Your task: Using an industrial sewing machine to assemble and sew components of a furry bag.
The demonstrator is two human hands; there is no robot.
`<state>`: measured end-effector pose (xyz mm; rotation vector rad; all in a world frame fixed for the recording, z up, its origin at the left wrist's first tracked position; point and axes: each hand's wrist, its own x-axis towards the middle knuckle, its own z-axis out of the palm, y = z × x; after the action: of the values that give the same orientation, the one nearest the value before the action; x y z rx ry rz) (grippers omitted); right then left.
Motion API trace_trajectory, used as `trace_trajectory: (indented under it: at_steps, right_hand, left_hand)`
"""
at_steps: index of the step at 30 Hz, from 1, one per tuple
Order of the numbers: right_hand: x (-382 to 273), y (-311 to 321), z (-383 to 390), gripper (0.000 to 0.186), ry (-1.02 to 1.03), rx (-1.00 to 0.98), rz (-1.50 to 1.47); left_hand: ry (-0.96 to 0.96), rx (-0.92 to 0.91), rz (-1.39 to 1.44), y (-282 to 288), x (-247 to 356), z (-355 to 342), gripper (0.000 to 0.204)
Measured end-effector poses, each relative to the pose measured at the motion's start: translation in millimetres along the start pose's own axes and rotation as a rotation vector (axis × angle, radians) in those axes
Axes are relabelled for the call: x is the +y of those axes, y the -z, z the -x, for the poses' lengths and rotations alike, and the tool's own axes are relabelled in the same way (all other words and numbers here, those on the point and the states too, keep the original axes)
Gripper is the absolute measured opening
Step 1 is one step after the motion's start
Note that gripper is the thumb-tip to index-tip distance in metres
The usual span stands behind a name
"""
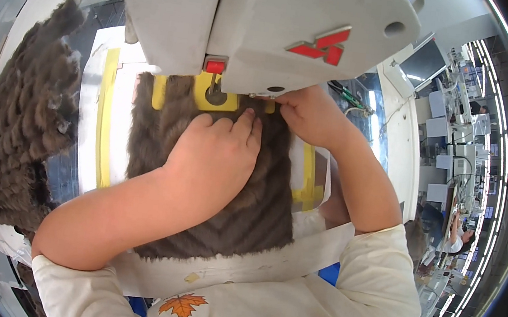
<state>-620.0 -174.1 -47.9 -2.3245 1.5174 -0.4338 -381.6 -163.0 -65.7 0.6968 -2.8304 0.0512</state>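
Note:
A brown fur piece lies beneath the grey sewing machine head. My left hand rests on the fur, palm down, its fingers pointing toward the yellow presser plate. The index and middle fingers are stretched out, with the tips close to that plate. On the right, my right hand is at the fur's far right corner, under the machine's lower edge. Its thumb and fingers are closed together; the machine and the hand itself hide whatever is between them.
A larger, wavy brown fur piece lies at the left. Yellow tape strips run along the white work surface. Green-handled tools lie right of the machine, near a dark screen. A co-worker is at the far right.

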Motion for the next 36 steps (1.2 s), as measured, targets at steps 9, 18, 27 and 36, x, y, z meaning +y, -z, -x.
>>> trace_trajectory:
  at_steps: [9, 18, 27, 36]
  right_hand:
    - [18, -2, -8, 0.029, -0.036, 0.03, 0.021]
    - [24, -9, -20, 0.028, 0.004, 0.078, 0.052]
    - [25, -21, -22, 0.028, -0.003, 0.144, -0.105]
    - [-4, -13, 21, 0.036, 0.035, 0.121, -0.177]
  left_hand:
    - [0.021, -0.028, 0.038, -3, -12, -7, 0.06]
    - [0.051, -0.117, 0.042, 4, -18, -6, 0.061]
    - [0.028, -0.129, -0.093, 4, -22, 0, 0.06]
    - [0.042, -0.065, 0.03, 5, -25, -5, 0.043]
